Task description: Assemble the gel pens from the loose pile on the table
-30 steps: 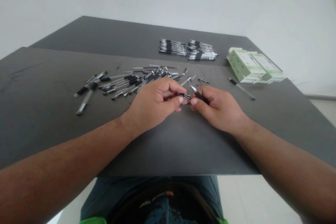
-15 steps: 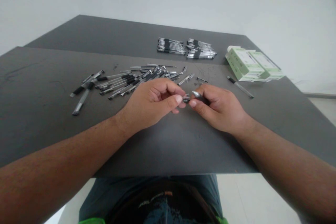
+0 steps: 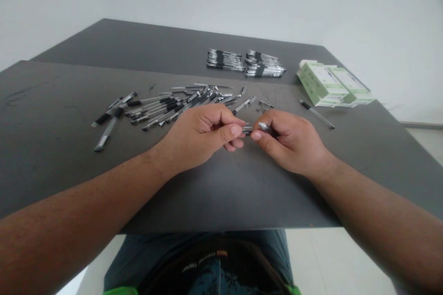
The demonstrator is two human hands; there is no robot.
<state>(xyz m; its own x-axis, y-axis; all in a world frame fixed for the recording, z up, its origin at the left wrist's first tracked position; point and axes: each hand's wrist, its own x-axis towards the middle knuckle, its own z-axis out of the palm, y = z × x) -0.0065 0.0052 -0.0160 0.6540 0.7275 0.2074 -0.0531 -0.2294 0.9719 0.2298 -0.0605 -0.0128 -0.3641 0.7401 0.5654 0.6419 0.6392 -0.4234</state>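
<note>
My left hand (image 3: 211, 136) pinches a short dark-and-clear piece (image 3: 247, 130), which looks like a pen cap, between thumb and fingertips. Close on its right, my right hand (image 3: 289, 140) is closed around a pen (image 3: 264, 126), its silver tip sticking out between thumb and forefinger. The piece spans the small gap between my hands, and its right end meets my right fingertips. Fingers hide most of both objects. Just beyond my left hand lies a loose heap of pens and pen parts (image 3: 169, 106), with black grips and clear barrels.
Farther back lie two groups of pens, one on the left (image 3: 224, 60) and one on the right (image 3: 266, 64). Green and white boxes (image 3: 321, 84) stand at the right, near a single pen barrel (image 3: 317, 114). Several pens (image 3: 110, 126) lie at the left on the dark table (image 3: 221, 193).
The silver pen tip in my right hand has shifted slightly right and down, and shows less length. Both hands stay almost in place, and the other pens have not moved.
</note>
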